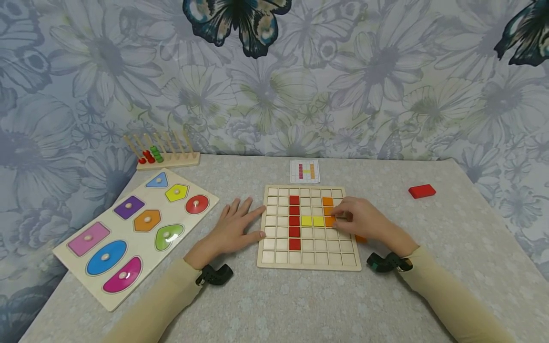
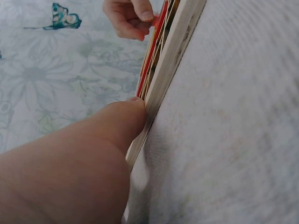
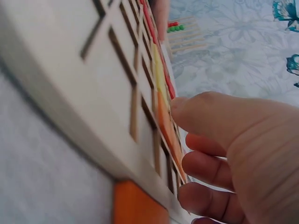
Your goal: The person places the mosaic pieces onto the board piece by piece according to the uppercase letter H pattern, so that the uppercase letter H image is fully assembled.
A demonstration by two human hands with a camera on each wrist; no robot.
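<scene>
A wooden grid board lies in front of me with a column of several red tiles, two yellow tiles and three orange tiles in its cells. With curled fingers, my right hand pinches the lowest orange tile, beside the yellow ones; its index fingertip is hidden behind the thumb in the right wrist view. My left hand is spread flat, thumb and index fingertips at the board's left edge. In the left wrist view the thumb rests against that edge.
A pattern card lies behind the board. An orange block sits at its right edge, and a red block farther right. On the left are a shape puzzle with knobbed pieces and a peg stand with red and green beads.
</scene>
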